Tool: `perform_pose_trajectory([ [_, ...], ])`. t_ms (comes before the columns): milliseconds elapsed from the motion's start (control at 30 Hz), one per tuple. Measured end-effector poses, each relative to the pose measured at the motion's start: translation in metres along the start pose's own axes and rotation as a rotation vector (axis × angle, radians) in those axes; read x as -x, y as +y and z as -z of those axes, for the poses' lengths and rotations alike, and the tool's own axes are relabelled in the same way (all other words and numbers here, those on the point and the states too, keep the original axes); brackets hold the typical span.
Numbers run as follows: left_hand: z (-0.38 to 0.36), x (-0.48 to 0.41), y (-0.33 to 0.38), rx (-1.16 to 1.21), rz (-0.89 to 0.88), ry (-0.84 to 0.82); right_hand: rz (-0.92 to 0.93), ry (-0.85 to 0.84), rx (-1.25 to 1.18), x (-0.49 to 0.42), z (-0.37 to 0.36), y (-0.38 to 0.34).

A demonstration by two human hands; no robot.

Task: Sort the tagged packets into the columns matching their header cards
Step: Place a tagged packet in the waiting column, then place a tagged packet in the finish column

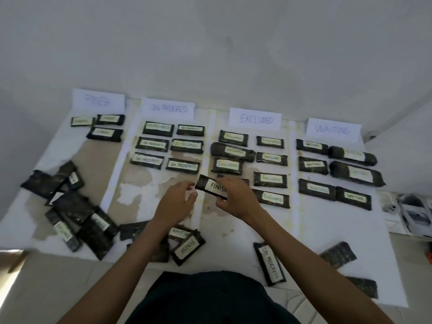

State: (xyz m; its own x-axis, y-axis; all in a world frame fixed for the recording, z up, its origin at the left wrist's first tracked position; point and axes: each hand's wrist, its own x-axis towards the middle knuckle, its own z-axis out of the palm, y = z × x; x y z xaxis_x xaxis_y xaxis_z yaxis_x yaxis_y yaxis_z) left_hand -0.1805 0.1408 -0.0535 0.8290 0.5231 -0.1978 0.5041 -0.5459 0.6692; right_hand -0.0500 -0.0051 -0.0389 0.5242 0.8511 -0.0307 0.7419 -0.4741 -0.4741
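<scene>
One flat, dark, crinkly FINISH packet (211,187) sits pinched in the right hand (236,199); left hand (177,202) loose-fingered just beside.

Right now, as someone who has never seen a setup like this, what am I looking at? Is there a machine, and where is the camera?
There is no machine here. A person works with bare hands, and the single picture comes from a camera worn on their head, looking down. On the white sheet stand four headers: the FINISH card, ON PROGRESS card, EXCLUDED card and WAITING card. Dark tagged packets are lined up below each. A heap of unsorted packets lies at the near left. The right hand grips the held packet, tagged FINISH. The left hand is open beside it.
</scene>
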Motion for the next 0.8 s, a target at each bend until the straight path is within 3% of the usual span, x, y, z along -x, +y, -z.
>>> perform_pose_trajectory([
  [200,0.062,-0.007,-0.06,-0.167,-0.019,0.095,0.085,-0.026,-0.01,-0.066,-0.029,-0.057],
  [800,0.188,-0.066,-0.247,-0.239,0.231,0.181,0.247,-0.249,0.102,-0.305,-0.175,-0.213],
])
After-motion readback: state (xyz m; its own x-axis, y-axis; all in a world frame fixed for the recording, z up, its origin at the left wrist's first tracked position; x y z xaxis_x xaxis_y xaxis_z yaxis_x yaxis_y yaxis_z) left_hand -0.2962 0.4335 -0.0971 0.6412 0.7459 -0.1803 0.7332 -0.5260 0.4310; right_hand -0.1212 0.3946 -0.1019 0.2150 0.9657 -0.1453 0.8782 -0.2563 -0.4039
